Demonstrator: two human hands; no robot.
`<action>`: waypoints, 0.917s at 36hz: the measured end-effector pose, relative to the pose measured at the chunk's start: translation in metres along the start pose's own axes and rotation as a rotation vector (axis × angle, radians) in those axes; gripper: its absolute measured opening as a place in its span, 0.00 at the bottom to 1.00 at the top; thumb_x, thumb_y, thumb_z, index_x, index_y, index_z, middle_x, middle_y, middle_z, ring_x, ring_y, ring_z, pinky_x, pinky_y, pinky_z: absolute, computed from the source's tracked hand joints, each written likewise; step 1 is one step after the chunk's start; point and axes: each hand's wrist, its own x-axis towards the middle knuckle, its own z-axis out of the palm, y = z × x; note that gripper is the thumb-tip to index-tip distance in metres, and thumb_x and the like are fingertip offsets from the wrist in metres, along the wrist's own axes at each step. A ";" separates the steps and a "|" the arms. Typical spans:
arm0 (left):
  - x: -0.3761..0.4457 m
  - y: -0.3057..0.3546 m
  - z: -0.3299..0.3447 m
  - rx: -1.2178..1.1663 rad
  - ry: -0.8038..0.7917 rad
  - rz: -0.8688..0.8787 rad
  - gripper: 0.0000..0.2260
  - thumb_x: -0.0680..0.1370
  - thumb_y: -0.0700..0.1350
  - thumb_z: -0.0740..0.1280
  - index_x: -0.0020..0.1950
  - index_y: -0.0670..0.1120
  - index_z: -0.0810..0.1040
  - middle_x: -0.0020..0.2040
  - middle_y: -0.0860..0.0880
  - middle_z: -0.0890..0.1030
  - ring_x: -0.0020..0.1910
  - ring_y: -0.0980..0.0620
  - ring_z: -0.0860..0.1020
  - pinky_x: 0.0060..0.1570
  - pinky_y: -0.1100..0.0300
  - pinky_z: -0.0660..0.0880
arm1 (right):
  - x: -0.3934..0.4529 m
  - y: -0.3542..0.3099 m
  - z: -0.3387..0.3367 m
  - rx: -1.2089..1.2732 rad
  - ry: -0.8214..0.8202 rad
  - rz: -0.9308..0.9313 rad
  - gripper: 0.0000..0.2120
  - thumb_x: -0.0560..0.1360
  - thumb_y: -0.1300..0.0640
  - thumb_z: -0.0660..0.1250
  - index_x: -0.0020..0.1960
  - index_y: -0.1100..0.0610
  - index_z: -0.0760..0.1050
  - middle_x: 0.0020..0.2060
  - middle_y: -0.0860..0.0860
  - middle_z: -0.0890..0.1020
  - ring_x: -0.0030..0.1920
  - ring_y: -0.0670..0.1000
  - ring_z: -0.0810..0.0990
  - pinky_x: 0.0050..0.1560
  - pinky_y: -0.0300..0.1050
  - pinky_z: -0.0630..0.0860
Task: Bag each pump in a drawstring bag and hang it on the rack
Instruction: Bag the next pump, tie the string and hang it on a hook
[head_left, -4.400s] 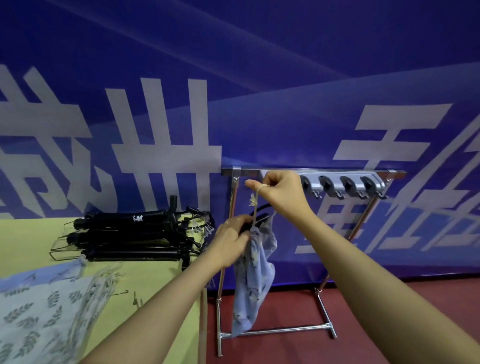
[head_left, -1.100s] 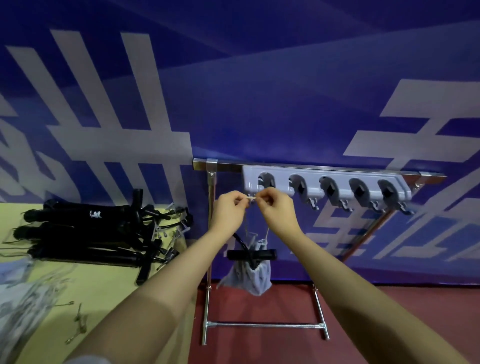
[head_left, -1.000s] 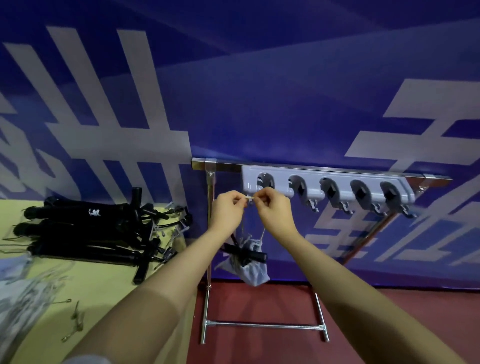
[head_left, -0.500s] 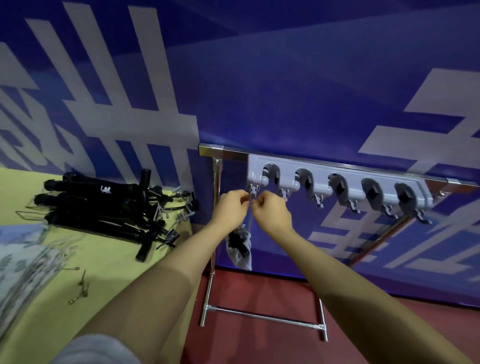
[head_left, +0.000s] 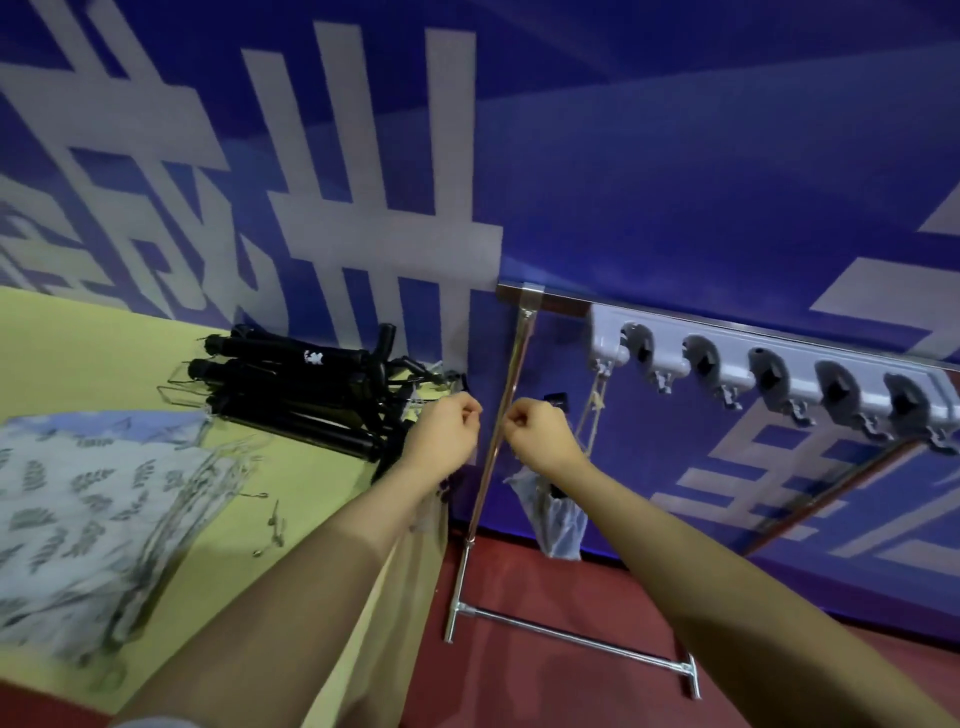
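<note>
The pumps (head_left: 291, 395) you have left to bag lie in a black pile at the back of the table (head_left: 78, 353), toward its right edge and close against the blue wall. The rack (head_left: 519, 364) stands on the floor just past that right edge, its grey hook bar (head_left: 779, 364) running off to the right with the remaining hooks bare. The folded bags (head_left: 93, 499), pale with a leaf print, sit nearer the front left of the table. One bagged pump (head_left: 556, 514) already hangs low beside the rack's left post, its cord (head_left: 595, 400) looped over the leftmost hook, so that round looks done and you are between pumps.

Your left hand (head_left: 447, 436) is over the table's right edge and your right hand (head_left: 540, 434) is just across the post from it; both have the fingers curled in and neither appears to hold anything, clear of the cord.

The next move, as I judge it, is to take a fresh bag from the front-left stack and one pump from the pile. The pumps lie tangled with wire parts, so lift one clear carefully.
</note>
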 end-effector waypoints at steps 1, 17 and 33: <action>-0.002 -0.010 -0.009 -0.001 0.013 -0.005 0.07 0.77 0.41 0.62 0.49 0.45 0.80 0.47 0.44 0.83 0.48 0.43 0.80 0.50 0.50 0.77 | 0.001 -0.008 0.010 0.000 -0.008 -0.003 0.07 0.75 0.61 0.61 0.38 0.55 0.73 0.35 0.55 0.79 0.41 0.58 0.80 0.43 0.50 0.77; -0.038 -0.208 -0.162 0.010 0.043 -0.203 0.09 0.79 0.41 0.60 0.55 0.43 0.79 0.52 0.45 0.81 0.51 0.45 0.78 0.51 0.55 0.74 | 0.002 -0.146 0.209 0.077 -0.196 -0.035 0.08 0.77 0.60 0.61 0.42 0.56 0.76 0.35 0.53 0.80 0.36 0.52 0.79 0.40 0.45 0.75; -0.055 -0.322 -0.197 0.506 -0.214 -0.350 0.23 0.77 0.56 0.63 0.64 0.41 0.70 0.65 0.40 0.70 0.65 0.39 0.67 0.63 0.49 0.65 | 0.022 -0.187 0.333 -0.234 -0.487 -0.225 0.21 0.78 0.62 0.58 0.70 0.52 0.68 0.60 0.59 0.73 0.64 0.59 0.72 0.65 0.52 0.69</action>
